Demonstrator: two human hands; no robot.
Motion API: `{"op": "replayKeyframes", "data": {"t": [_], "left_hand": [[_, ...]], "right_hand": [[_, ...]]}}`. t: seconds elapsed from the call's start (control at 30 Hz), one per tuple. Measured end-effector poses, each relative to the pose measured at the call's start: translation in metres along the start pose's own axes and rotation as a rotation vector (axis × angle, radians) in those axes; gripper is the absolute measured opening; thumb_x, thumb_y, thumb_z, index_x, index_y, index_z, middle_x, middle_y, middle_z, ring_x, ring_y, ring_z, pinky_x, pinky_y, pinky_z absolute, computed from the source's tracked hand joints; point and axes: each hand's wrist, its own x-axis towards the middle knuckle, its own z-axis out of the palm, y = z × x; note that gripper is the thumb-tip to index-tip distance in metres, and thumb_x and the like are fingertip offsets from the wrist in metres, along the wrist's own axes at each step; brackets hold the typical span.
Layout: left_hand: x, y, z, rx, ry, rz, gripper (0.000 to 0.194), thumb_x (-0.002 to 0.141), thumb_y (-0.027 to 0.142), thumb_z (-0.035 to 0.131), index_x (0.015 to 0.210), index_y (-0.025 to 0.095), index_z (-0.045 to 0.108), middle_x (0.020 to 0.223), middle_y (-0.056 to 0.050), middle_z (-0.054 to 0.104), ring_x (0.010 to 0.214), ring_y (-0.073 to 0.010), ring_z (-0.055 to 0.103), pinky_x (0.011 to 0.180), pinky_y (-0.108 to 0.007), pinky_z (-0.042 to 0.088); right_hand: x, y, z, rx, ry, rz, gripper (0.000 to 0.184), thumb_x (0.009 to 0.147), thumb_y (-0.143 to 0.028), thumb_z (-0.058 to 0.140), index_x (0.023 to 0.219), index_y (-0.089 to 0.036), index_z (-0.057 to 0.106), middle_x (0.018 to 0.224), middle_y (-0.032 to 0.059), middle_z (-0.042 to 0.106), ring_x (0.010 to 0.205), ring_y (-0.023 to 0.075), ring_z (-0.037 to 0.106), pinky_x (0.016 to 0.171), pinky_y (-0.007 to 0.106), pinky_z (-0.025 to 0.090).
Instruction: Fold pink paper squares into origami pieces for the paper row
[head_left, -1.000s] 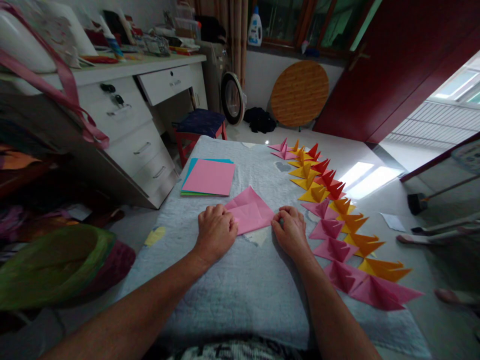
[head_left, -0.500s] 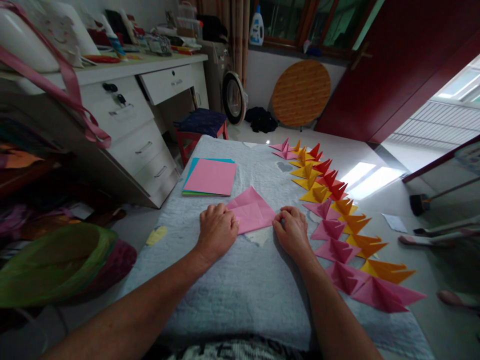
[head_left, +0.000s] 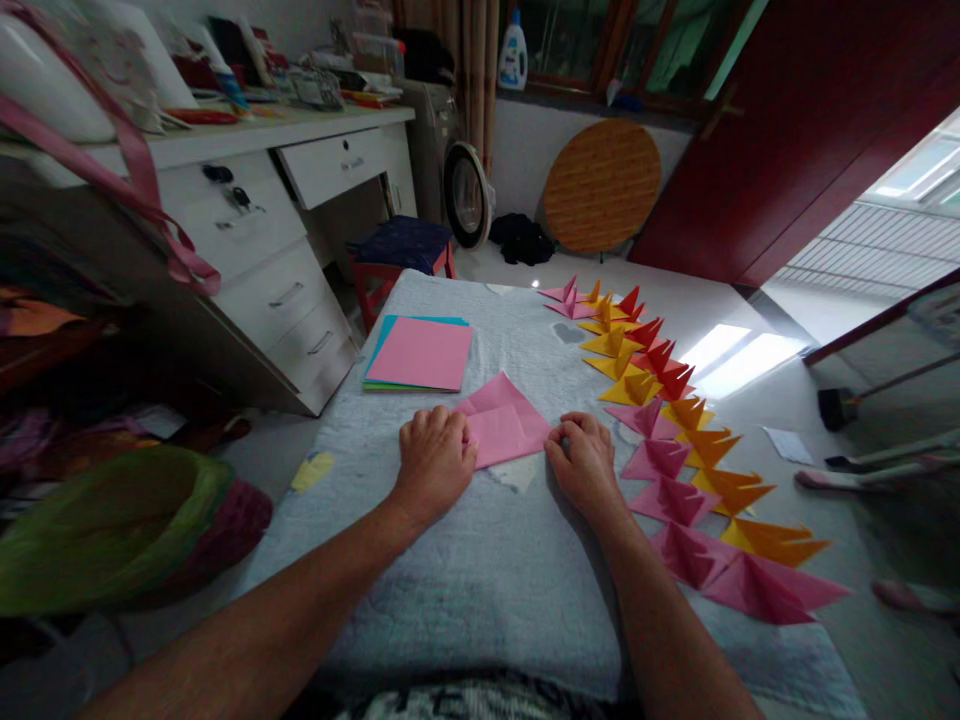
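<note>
A partly folded sheet of pink origami paper (head_left: pixel 504 425) lies on the cloth-covered table (head_left: pixel 480 560), one corner pointing away from me. My left hand (head_left: pixel 437 452) is closed on its left side, fingers curled over the edge. At the paper's right corner, my right hand (head_left: pixel 583 455) pinches the tip between thumb and curled fingers. Beyond my left hand sits a stack of square coloured paper (head_left: pixel 424 354), pink on top with blue and green edges showing. Several folded paper cranes, among them a pink crane (head_left: pixel 776 590) and an orange crane (head_left: pixel 772 540), stand in rows along the right.
A green and purple bin (head_left: pixel 135 530) stands on the floor at left. Past the table are a stool (head_left: pixel 405 245), a white desk (head_left: pixel 285 300) with drawers and a washing machine with its round door (head_left: pixel 469 195) open. A round wooden board (head_left: pixel 602 187) leans against the wall.
Almost nothing differs. Both hands keep their places on the pink paper, and the cranes and paper stack stay where they were.
</note>
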Motion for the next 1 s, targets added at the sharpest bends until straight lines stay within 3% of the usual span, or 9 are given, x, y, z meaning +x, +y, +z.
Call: {"op": "replayKeyframes", "data": {"t": [0.1,0.17,0.33,0.47,0.57,0.67,0.77,1.0], "left_hand": [[-0.001,0.002,0.0,-0.018,0.083,0.038,0.019,0.089,0.024,0.06,0.107,0.018,0.062,0.11,-0.01,0.06,0.104,-0.0302,0.05,0.088,-0.044,0.04],[-0.001,0.002,0.001,-0.041,0.11,0.141,0.018,0.09,0.019,0.059,0.107,0.021,0.063,0.112,-0.009,0.06,0.106,-0.0292,0.049,0.089,-0.044,0.039],[0.003,0.003,0.002,-0.046,-0.064,0.454,0.016,0.095,0.011,0.051,0.09,0.019,0.065,0.098,-0.005,0.065,0.098,-0.0235,0.055,0.087,-0.038,0.044],[-0.002,0.008,-0.001,0.034,-0.118,0.501,0.014,0.095,0.011,0.052,0.093,0.017,0.064,0.097,-0.007,0.066,0.094,-0.0226,0.058,0.084,-0.035,0.048],[-0.01,0.011,-0.002,0.096,-0.094,0.534,0.024,0.097,0.019,0.052,0.119,0.018,0.062,0.104,-0.008,0.065,0.096,-0.0247,0.059,0.082,-0.037,0.049],[-0.017,0.013,0.001,0.121,-0.063,0.586,0.047,0.095,0.043,0.057,0.138,0.023,0.053,0.123,-0.011,0.062,0.105,-0.0285,0.057,0.088,-0.042,0.049],[-0.021,0.011,0.005,0.118,-0.072,0.605,0.058,0.092,0.057,0.055,0.14,0.024,0.053,0.136,-0.012,0.058,0.114,-0.0311,0.053,0.094,-0.045,0.046],[-0.023,0.009,0.007,0.132,-0.097,0.57,0.063,0.092,0.063,0.052,0.143,0.026,0.052,0.144,-0.01,0.054,0.121,-0.0323,0.051,0.101,-0.048,0.042]], "right_hand": [[0.001,-0.001,-0.001,-0.007,-0.014,0.008,0.009,0.085,-0.02,0.058,0.08,-0.019,0.066,0.116,0.0105,0.061,0.109,0.0287,0.052,0.095,0.043,0.037],[0.0,-0.001,-0.001,-0.011,-0.009,0.012,0.009,0.085,-0.019,0.058,0.08,-0.019,0.066,0.116,0.0103,0.061,0.109,0.0286,0.052,0.095,0.043,0.037],[0.0,0.0,0.0,-0.009,0.011,0.001,0.009,0.085,-0.02,0.059,0.079,-0.02,0.066,0.115,0.0101,0.062,0.108,0.0285,0.053,0.094,0.042,0.038],[0.0,0.001,0.001,-0.003,0.015,-0.006,0.009,0.085,-0.019,0.059,0.079,-0.019,0.066,0.115,0.0105,0.062,0.108,0.0285,0.053,0.094,0.042,0.038],[0.001,0.002,0.001,-0.004,0.014,-0.001,0.009,0.085,-0.019,0.06,0.078,-0.019,0.066,0.114,0.0106,0.063,0.107,0.029,0.053,0.094,0.043,0.038],[0.001,0.002,0.002,0.003,0.024,-0.009,0.01,0.085,-0.019,0.059,0.077,-0.02,0.066,0.114,0.0104,0.063,0.107,0.0289,0.053,0.094,0.044,0.038],[0.001,0.003,0.002,0.005,0.032,-0.015,0.011,0.085,-0.019,0.059,0.077,-0.02,0.066,0.114,0.0101,0.063,0.107,0.0287,0.052,0.095,0.043,0.038],[0.002,0.001,0.001,-0.015,0.0,0.003,0.01,0.086,-0.02,0.06,0.079,-0.019,0.067,0.116,0.0106,0.063,0.11,0.0293,0.052,0.096,0.043,0.039]]}}
